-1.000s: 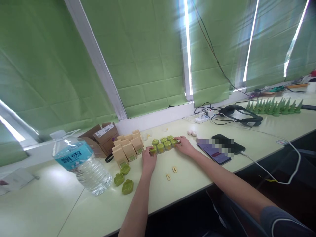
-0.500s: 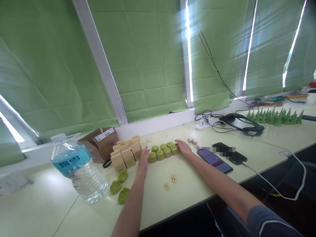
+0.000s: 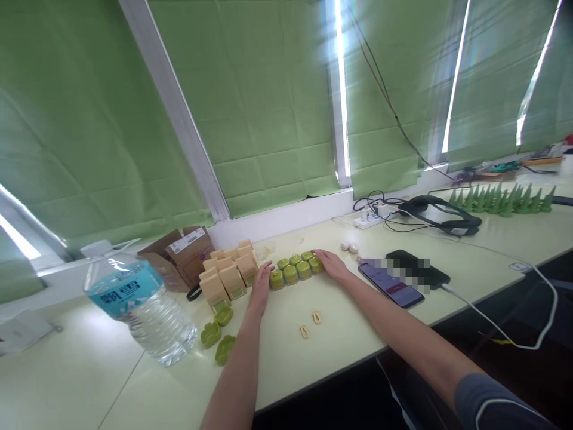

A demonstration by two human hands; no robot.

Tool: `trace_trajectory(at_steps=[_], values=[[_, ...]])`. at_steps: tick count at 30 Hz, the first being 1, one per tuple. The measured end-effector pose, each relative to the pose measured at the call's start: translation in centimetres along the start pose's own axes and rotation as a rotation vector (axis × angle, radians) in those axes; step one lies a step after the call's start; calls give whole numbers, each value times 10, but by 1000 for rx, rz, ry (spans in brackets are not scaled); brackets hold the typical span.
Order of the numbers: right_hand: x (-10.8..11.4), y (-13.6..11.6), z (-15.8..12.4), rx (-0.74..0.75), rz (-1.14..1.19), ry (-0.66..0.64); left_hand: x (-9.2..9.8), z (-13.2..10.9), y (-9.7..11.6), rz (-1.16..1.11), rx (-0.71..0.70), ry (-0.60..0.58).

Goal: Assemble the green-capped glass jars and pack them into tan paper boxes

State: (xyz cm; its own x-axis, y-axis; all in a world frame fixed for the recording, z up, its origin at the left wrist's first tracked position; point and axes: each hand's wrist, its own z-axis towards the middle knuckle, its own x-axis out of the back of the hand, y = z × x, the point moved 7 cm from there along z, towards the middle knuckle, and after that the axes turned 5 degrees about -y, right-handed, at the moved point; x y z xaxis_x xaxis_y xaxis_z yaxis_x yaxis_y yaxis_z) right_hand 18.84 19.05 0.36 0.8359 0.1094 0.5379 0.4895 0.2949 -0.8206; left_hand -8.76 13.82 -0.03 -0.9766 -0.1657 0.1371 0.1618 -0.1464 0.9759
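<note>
Two short rows of small clear pots with green lids (image 3: 290, 273) stand close together on the table. My left hand (image 3: 261, 285) is at the left end of the rows, fingers stretched out along the end pots. At the right end, my right hand (image 3: 330, 263) lies with extended fingers against the last pots. Neither hand is wrapped round a single pot. Left of my left hand stand several beige paper-like packets (image 3: 230, 279). Two small beige loops (image 3: 305, 332) lie on the table in front of the pots.
A large water bottle (image 3: 143, 301) stands at left, beside green flower-shaped pieces (image 3: 210, 335) and an open cardboard box (image 3: 181, 254). On the right are a lit phone (image 3: 390, 285), a black phone (image 3: 416, 269) with a white cable, a black headset (image 3: 441, 215) and green cones (image 3: 504, 200).
My right hand has moved slightly left, closer in on the right end of the pots. My left hand stays at the left end. The camera view has shifted a little.
</note>
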Motion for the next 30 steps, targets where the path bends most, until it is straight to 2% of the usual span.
trace_trajectory(at_steps=[7, 10, 15, 23, 30], values=[[-1, -2, 1, 38, -8, -9, -14, 3, -2, 70, 26, -103], [-1, 0, 4, 47, 19, 16, -14, 3, -3, 87, 50, -89], [1, 5, 7, 54, 74, 62, -8, 1, 4, 142, -25, -17], [1, 3, 6, 90, 96, 54, -13, -9, 17, 106, -35, -67], [0, 5, 7, 102, 113, 71, -16, -12, 17, 84, -19, -73]])
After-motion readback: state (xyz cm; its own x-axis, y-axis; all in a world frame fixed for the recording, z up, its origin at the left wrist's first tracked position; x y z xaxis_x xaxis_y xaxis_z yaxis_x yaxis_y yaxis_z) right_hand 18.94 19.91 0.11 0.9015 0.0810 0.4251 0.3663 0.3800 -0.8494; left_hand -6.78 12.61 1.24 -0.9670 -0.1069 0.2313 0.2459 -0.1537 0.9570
